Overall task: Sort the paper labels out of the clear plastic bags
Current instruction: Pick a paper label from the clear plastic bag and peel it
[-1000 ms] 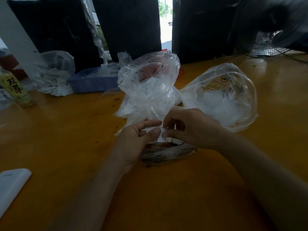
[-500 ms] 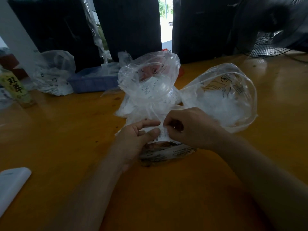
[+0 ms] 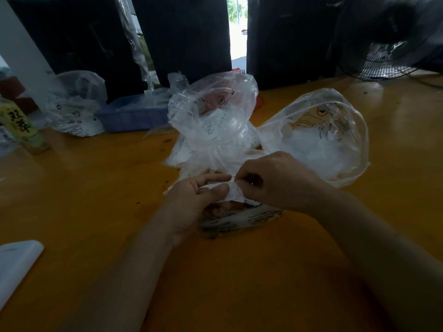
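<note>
Orange-brown wooden tabletop (image 3: 72, 200), dark panels behind, a black fan (image 3: 393, 39) at the far right corner. On the surface: a blue tray (image 3: 129, 115) at the back, a green-labelled bottle (image 3: 20, 123) at far left, a white flat object (image 3: 14, 264) at the near left edge.

Two large clear plastic bags stand open mid-table: the centre bag (image 3: 213, 111), holding printed slips, and the right bag (image 3: 318, 135), holding crumpled clear film. A further bag (image 3: 74, 104) sits back left.

Work piece: a small flattened printed bag (image 3: 242, 218) lying on the tabletop just in front of the centre bag. Left hand (image 3: 194, 202) pins it, thumb and forefinger pinched on the film. Right hand (image 3: 271, 180) is clenched in a fingertip pinch on the white paper label (image 3: 232, 191), which sits between the two hands, touching both.

Handling judgement: label is light, thin, likely to tear; the film is soft and slippery. Best hold is at a lifted label corner, with the film held close beside it and a low, slow peel. Whether the label is stuck on I cannot tell.
</note>
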The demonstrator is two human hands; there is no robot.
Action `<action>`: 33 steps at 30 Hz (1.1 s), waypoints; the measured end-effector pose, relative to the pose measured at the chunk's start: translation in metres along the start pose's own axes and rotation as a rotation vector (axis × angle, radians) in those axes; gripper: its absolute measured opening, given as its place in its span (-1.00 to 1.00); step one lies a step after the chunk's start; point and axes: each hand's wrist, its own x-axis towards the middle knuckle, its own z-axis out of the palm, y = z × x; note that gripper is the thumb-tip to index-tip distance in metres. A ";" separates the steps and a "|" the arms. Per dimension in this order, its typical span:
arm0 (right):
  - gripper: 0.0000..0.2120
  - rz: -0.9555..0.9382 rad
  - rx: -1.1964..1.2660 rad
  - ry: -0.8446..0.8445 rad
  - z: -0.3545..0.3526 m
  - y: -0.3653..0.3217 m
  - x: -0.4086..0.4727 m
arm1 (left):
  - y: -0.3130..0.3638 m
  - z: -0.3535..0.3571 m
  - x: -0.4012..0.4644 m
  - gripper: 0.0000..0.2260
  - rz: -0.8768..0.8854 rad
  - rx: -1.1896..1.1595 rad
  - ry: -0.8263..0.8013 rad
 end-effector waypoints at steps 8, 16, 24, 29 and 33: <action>-0.70 0.020 0.082 -0.136 -0.002 0.002 -0.003 | -0.001 0.000 0.001 -0.65 -0.037 -0.031 0.016; -0.86 -0.054 -0.014 -0.027 -0.002 0.003 -0.001 | 0.003 0.001 -0.001 -0.67 -0.046 -0.048 -0.020; -0.87 -0.044 -0.066 0.045 -0.004 0.001 0.000 | 0.002 0.002 0.001 -0.64 -0.029 -0.126 -0.017; -0.87 -0.040 -0.059 0.041 -0.006 0.003 0.000 | 0.001 0.004 0.001 -0.64 -0.024 -0.169 -0.010; -0.85 0.044 -0.038 0.075 -0.010 0.009 -0.003 | 0.002 0.001 0.001 -0.71 -0.026 -0.205 0.029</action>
